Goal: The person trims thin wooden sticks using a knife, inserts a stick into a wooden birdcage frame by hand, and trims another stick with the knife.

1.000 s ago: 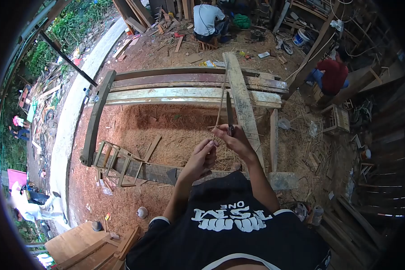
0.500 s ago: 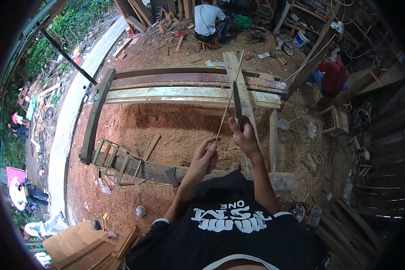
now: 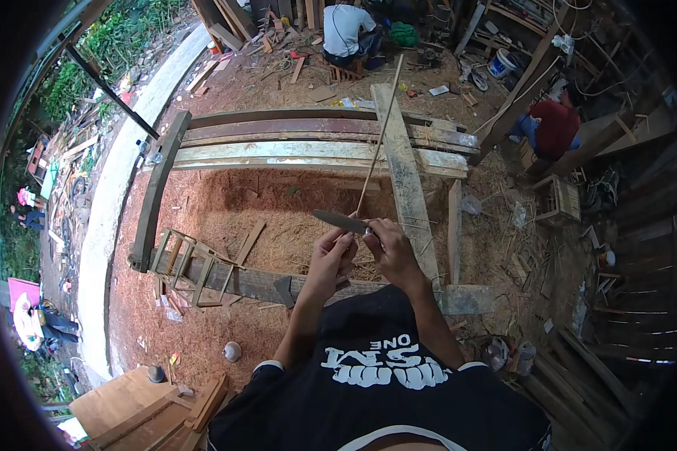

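Observation:
A knife (image 3: pixel 340 221) is in my right hand (image 3: pixel 393 252), its dark blade pointing left and lying across the near end of a long thin wooden stick (image 3: pixel 377 154). My left hand (image 3: pixel 331 259) is closed around that near end, just below the blade. From there the stick runs away from me, up over a slanting plank (image 3: pixel 405 180). Both hands are close together in front of my chest, and my fingers hide the knife's handle and the stick's lower tip.
A bench-like timber frame (image 3: pixel 278 154) stands ahead over sawdust (image 3: pixel 278 225). A small wooden frame (image 3: pixel 188 263) leans on a near beam (image 3: pixel 256 282). One person in a white shirt (image 3: pixel 346 31) sits at the back, another in dark red (image 3: pixel 555 129) at right. A stool (image 3: pixel 558 199) stands nearby.
The knife has swung from pointing away along the stick to lying leftward across its near end. My right hand has come down and left, beside my left hand.

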`<state>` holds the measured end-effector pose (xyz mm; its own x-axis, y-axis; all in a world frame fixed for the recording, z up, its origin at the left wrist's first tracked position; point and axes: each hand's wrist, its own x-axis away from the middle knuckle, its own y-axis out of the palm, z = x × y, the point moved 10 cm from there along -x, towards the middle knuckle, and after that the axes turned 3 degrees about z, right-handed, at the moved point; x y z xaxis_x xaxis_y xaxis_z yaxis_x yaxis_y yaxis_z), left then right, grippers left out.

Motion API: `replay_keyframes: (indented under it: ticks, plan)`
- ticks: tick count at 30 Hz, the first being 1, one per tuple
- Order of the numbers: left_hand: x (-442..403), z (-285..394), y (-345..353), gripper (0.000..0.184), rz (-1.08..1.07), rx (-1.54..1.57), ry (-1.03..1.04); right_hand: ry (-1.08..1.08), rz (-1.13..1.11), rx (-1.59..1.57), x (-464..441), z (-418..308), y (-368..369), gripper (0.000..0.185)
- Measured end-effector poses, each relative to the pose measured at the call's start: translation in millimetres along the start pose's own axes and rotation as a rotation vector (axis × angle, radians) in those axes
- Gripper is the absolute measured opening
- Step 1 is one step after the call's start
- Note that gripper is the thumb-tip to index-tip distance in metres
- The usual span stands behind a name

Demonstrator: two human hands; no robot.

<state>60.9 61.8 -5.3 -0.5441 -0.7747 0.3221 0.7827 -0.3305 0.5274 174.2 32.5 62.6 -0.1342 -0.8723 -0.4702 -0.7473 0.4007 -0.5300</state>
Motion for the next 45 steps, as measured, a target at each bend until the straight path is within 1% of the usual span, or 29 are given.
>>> replay_keyframes:
  ticks: [2,4,7,11,14,16,17,18,19,20,21,22,24,25,26,27,28,29,32,35,38,39,42,45]
  plan:
    - [6,7,8,0.043,-0.036,0.034,0.010,-0.045,-0.019,0.023,-1,-4,2,0.035]
    - [9,3,2,0.043,-0.068,0.019,-0.038,-0.086,-0.037,0.040,-1,-5,2,0.035]
    - [20,4,1,0.044,-0.117,0.021,-0.099,-0.195,-0.001,-0.010,0,-20,-8,0.036]
    - [31,4,3,0.044,-0.113,-0.009,-0.153,-0.213,-0.030,0.057,-1,-22,-12,0.036]
    - [28,-7,-12,0.045,-0.030,-0.111,-0.154,-0.214,-0.048,0.127,-1,-21,-13,0.036]
    - [31,5,1,0.045,-0.133,-0.084,-0.097,-0.218,-0.079,0.177,-3,-16,-12,0.036]
    - [34,12,6,0.045,-0.185,-0.071,-0.070,-0.139,0.096,0.216,-4,14,-29,0.036]
    - [39,8,4,0.044,-0.178,-0.070,-0.113,-0.061,0.271,0.256,-4,52,-53,0.036]
    - [50,-1,0,0.042,-0.167,-0.069,-0.157,0.166,0.324,0.250,-9,103,-82,0.035]
    - [62,-10,-5,0.040,-0.154,-0.072,-0.208,0.231,0.359,0.314,-6,122,-107,0.034]
    - [62,-13,-17,0.042,-0.069,-0.136,-0.189,0.298,0.390,0.374,-3,140,-132,0.034]
    - [55,-8,-22,0.043,-0.035,-0.147,-0.140,0.189,0.409,0.513,-12,120,-150,0.033]
    - [48,-5,-32,0.047,0.039,-0.152,-0.064,0.254,0.333,0.409,-14,101,-137,0.030]
    - [39,-4,-33,0.046,0.040,-0.087,-0.053,0.202,0.325,0.322,-11,93,-122,0.028]
    - [33,-4,-29,0.046,0.010,-0.102,-0.034,0.109,0.399,0.320,-7,72,-110,0.026]
    - [26,-1,-25,0.046,-0.020,-0.120,-0.006,0.162,0.264,0.302,-6,74,-91,0.027]
    - [22,7,-19,0.046,-0.047,-0.141,0.022,0.202,0.232,0.098,-4,69,-74,0.033]
    - [20,9,-15,0.044,-0.023,-0.123,-0.003,0.210,0.153,0.107,0,68,-56,0.044]
    - [14,11,-8,0.040,0.021,-0.135,0.021,0.066,0.135,0.024,5,35,-33,0.046]
    - [10,5,-4,0.037,0.043,-0.130,0.023,0.051,0.079,0.001,8,15,-21,0.047]
    - [5,-12,-6,0.036,-0.007,-0.144,0.012,-0.042,0.027,-0.010,8,0,-6,0.047]
    - [6,-12,-4,0.037,-0.021,-0.129,0.001,-0.013,0.024,-0.022,7,-2,-6,0.047]
    - [11,-4,3,0.040,-0.069,-0.101,-0.017,-0.069,0.023,0.060,0,8,-14,0.045]
    - [17,4,7,0.043,-0.089,-0.123,-0.022,-0.018,0.180,0.091,-11,47,-38,0.044]
